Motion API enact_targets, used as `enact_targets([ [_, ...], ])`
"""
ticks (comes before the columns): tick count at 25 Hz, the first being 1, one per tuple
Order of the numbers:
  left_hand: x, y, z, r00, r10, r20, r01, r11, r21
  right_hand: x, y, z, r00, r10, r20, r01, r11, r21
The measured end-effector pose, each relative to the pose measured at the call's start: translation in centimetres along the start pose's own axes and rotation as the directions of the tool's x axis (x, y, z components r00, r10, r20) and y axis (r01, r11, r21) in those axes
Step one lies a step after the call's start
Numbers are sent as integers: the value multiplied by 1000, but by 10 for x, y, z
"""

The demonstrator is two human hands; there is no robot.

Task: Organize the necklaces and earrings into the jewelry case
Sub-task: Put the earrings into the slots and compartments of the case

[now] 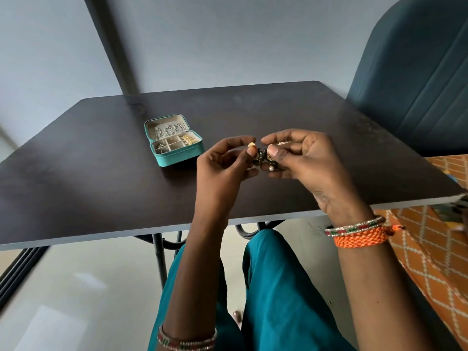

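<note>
A teal jewelry case (177, 157) lies open on the dark table (101, 178), left of my hands. Its lid holds silvery chains (169, 129), and its tray compartments hold gold earrings (188, 139) and small pieces. My left hand (222, 165) pinches a small gold earring piece (251, 144) between thumb and forefinger. My right hand (304, 160) pinches dark earrings (266, 158) with a pearl drop hanging below. Both hands meet above the table's middle, to the right of the case.
A teal upholstered chair (415, 79) stands at the table's far right corner. An orange patterned cloth (430, 249) lies at the right, below the table edge. My knees in teal trousers sit under the near edge, with the table's metal legs beside them.
</note>
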State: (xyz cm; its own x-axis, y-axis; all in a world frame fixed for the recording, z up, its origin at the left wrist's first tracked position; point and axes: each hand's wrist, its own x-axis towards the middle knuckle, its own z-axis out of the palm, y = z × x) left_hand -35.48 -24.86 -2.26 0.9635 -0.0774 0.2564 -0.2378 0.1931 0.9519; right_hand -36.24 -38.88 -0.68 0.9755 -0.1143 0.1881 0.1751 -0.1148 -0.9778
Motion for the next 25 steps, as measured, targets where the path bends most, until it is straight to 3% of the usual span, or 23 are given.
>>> enact_targets([
  [6,-33,20,-10,994,-30,-106,34,999,33,-29,-10,22,999,9,51,-9,1000,-13],
  [13,-44,28,-22,965,-121,-232,112,992,-52,-39,-13,37,988,61,142,-77,991,111],
  [25,-48,21,-37,970,-136,-202,130,991,-44,-47,-2,43,995,52,80,-71,966,248],
])
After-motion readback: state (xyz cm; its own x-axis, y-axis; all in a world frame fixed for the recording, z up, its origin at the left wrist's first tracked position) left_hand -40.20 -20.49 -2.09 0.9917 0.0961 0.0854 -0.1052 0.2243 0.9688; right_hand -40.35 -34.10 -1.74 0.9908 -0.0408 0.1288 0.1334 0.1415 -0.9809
